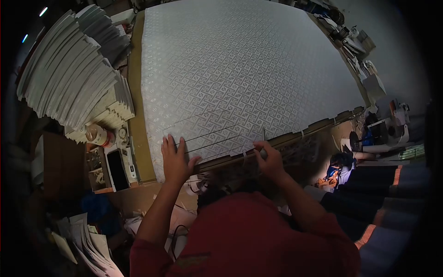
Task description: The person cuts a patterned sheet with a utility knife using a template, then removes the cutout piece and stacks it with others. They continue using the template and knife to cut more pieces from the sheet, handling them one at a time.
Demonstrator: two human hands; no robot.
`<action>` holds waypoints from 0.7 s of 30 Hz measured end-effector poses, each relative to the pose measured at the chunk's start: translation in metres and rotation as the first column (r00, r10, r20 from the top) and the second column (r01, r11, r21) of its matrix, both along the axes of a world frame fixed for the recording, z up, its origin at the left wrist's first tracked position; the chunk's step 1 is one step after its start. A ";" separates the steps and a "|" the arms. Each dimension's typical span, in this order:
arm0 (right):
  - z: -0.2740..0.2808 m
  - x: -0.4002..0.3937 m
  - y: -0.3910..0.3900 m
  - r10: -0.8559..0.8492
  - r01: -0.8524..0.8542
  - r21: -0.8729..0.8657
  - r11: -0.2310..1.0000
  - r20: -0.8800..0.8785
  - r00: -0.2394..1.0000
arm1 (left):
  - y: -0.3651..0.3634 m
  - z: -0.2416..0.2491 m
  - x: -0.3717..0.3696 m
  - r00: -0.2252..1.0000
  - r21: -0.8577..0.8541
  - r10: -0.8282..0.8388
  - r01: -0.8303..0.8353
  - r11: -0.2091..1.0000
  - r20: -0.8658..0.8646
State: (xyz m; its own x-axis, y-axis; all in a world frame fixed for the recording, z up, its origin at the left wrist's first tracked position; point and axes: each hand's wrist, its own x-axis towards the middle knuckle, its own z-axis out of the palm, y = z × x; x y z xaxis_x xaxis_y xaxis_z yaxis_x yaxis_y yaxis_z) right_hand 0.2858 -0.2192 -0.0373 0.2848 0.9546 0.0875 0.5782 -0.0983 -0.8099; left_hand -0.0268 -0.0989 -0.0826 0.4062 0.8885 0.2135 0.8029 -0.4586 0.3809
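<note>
A large pale sheet of patterned fabric (240, 74) covers the table before me. My left hand (175, 159) lies on its near left part with the fingers spread, pressing at the end of a long see-through strip with dark straight lines (214, 141) that looks like a clear ruler. Close to the fabric's near edge, my right hand (270, 162) has its fingers closed around a slim pen-like tool (263, 134). The tool's thin upper part sticks up past the fingers; its exact kind is hard to make out.
Tall stacks of folded pale sheets (64, 69) stand at the left. A phone (117, 169) and a jar (98, 135) lie beside the table's left edge (136, 92). Dark clips or folds (323, 122) line the near right edge. A sewing-machine-like device (390, 131) is at the right.
</note>
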 end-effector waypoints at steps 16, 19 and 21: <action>-0.043 0.211 0.049 0.372 -0.431 0.115 0.895 0.343 0.863 | -0.006 0.003 0.192 0.951 -0.037 0.286 -0.284 0.958 0.116; -0.047 0.215 0.056 0.380 -0.450 0.122 0.885 0.368 0.848 | -0.003 0.002 0.136 0.820 0.041 0.569 -0.571 0.820 0.060; -0.047 0.213 0.060 0.391 -0.458 0.117 0.881 0.366 0.845 | -0.005 0.002 0.095 0.742 0.010 0.670 -0.670 0.742 -0.024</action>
State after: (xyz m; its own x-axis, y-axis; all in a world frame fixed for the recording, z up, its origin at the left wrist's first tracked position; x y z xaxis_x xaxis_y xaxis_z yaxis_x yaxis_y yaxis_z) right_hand 0.4990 -0.1590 -0.0845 -0.2210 0.9290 0.2967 0.7573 0.3552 -0.5480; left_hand 0.0682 -0.1038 -0.0808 -0.2889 0.9335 0.2125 0.9121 0.2009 0.3575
